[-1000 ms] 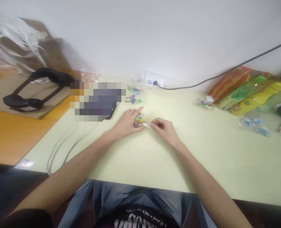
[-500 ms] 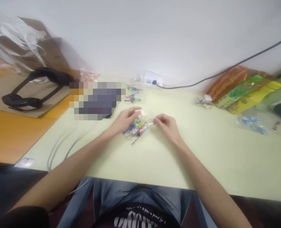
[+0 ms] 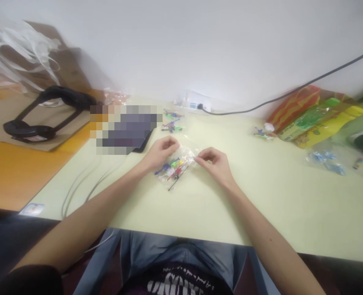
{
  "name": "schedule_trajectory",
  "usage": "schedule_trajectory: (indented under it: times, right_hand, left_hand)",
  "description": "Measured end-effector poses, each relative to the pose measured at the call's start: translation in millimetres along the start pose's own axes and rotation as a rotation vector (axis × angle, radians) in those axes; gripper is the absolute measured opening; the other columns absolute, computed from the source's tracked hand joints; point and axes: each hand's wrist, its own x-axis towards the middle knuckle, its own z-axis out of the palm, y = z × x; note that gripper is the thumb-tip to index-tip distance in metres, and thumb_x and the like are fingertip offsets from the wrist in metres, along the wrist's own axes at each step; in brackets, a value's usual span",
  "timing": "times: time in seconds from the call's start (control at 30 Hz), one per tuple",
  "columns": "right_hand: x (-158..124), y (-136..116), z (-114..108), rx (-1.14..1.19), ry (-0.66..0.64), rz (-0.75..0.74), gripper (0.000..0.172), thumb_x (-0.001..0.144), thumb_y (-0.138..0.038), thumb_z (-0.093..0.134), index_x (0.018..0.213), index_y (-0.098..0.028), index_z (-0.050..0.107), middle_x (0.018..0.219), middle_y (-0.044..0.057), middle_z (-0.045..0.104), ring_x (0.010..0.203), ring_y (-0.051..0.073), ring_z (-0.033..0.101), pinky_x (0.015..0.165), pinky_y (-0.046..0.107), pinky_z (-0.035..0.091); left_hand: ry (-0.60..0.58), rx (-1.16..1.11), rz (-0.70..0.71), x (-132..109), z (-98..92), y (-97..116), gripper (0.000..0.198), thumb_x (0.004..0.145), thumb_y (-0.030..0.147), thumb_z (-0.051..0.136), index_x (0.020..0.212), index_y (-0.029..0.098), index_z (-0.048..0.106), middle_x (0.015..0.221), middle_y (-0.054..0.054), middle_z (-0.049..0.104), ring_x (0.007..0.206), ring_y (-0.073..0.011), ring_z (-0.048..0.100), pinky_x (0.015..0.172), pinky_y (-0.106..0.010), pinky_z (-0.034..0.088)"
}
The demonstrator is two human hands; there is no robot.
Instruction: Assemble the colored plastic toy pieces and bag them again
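A clear plastic bag (image 3: 175, 169) with small blue, green, yellow, white, red and black pieces lies on the pale table between my hands. My left hand (image 3: 164, 150) pinches the bag's upper left edge, fingers curled together. On the other side, my right hand (image 3: 212, 160) grips the upper right corner between thumb and index finger. Behind the bag, small colourful toy figures (image 3: 172, 125) lie in clear wrapping near a pixelated dark flat object (image 3: 129, 130).
A power strip (image 3: 196, 102) with a black cable sits by the wall. Snack packets (image 3: 319, 121), another wrapped figure (image 3: 263, 133) and bagged light-blue pieces (image 3: 327, 160) are on the right. A black padded frame (image 3: 48, 112) and white cords are on the left.
My left hand's fingers have closed from a spread pose onto the bag's edge. The bag has shifted slightly left and lies flatter, its contents more visible. My right hand has moved slightly left.
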Motion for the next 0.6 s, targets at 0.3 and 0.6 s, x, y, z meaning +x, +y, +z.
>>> schedule_trajectory:
  times: [0.3,0.6]
  right_hand:
    - [2,3,0,0.16,-0.005,0.047,0.029,0.08,-0.044,0.077,0.09,-0.021,0.064,0.075,0.0,0.065,0.068,0.015,0.061,0.069,0.031,0.051]
    - [4,7,4,0.318,-0.072,0.233,0.071,0.071,-0.05,0.084,0.129,-0.026,0.048,0.085,-0.001,0.071,0.072,0.017,0.067,0.07,0.031,0.054]
  left_hand:
    - [0.039,0.249,0.053,-12,5.9,12,0.024,0.096,0.046,0.056,0.093,0.022,0.055,0.057,0.007,0.038,0.05,-0.0101,0.03,0.048,-0.023,0.021]
    - [0.092,0.303,0.139,-14,7.2,13,0.021,0.099,0.043,0.05,0.093,0.023,0.05,0.055,0.009,0.032,0.05,-0.0106,0.028,0.05,-0.025,0.021]
